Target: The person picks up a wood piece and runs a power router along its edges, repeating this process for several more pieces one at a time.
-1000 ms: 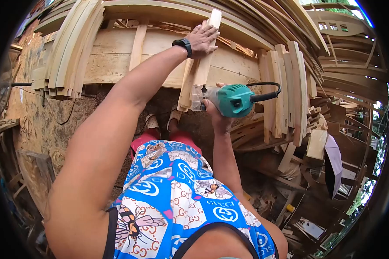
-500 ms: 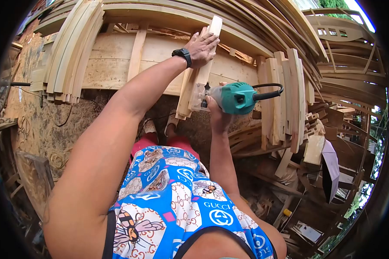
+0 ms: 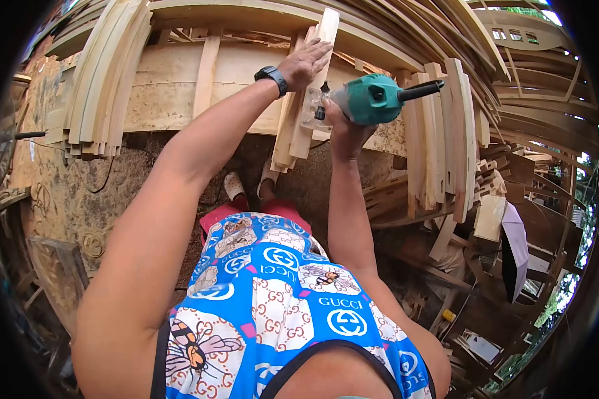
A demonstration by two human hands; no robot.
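Observation:
My left hand (image 3: 304,64), with a black watch at its wrist, lies flat on a pale wooden strip (image 3: 327,30), fingers extended. Beside it, my right hand (image 3: 347,130) is wrapped round the lower housing of a teal power router (image 3: 373,100). The router's clear base rests against the strip, below my left hand. Its black cable end points right. Under the strip are more boards (image 3: 285,136), their ends jutting over the bench's near edge. The router's bit cannot be made out.
Curved wooden pieces are stacked at the left (image 3: 103,80) and at the right (image 3: 439,139) of the bench (image 3: 163,100). Long strips lie along its far side. A folded umbrella (image 3: 514,249) and wood scraps are at the lower right.
The router and my right hand have moved up along the strip. My left hand has shifted slightly left, and the whole view has moved a little.

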